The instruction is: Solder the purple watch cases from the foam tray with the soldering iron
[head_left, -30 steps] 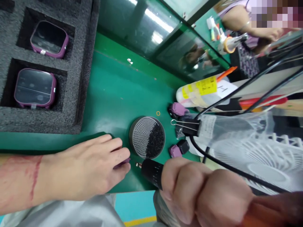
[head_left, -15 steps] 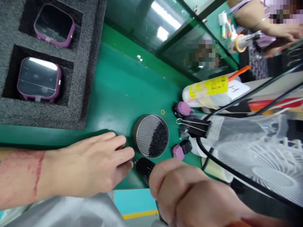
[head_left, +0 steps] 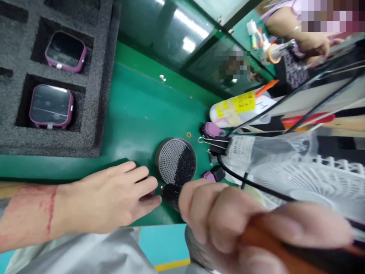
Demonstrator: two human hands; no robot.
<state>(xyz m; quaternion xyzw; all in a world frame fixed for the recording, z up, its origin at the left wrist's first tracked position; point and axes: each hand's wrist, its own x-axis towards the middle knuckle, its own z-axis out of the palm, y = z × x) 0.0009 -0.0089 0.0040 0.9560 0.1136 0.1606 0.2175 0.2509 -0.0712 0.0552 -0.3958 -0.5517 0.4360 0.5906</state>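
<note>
My left hand [head_left: 114,198] rests low over the green bench with its fingers curled closed. Whatever sits under those fingers is hidden. Just to the right, my right hand [head_left: 225,217] is wrapped around an electric screwdriver [head_left: 171,194] with a black nose and an orange-brown body. Its tip points left, close to my left fingertips. Beyond the tip stands a round screw dish [head_left: 168,161]. Its perforated plate carries tiny black screws [head_left: 186,163] on the right half.
A grey foam tray [head_left: 94,133] at left holds purple-framed watches [head_left: 51,106]. Purple watch parts [head_left: 212,129], a labelled bottle [head_left: 234,108], a binder clip [head_left: 218,145], cables and a white fan [head_left: 285,179] crowd the right. Another person's hand [head_left: 316,43] is at upper right.
The view has shifted, so the tray shows more and the dish sits slightly left. My right hand has swung, exposing the screwdriver's orange-brown body. My left hand remains closed.
</note>
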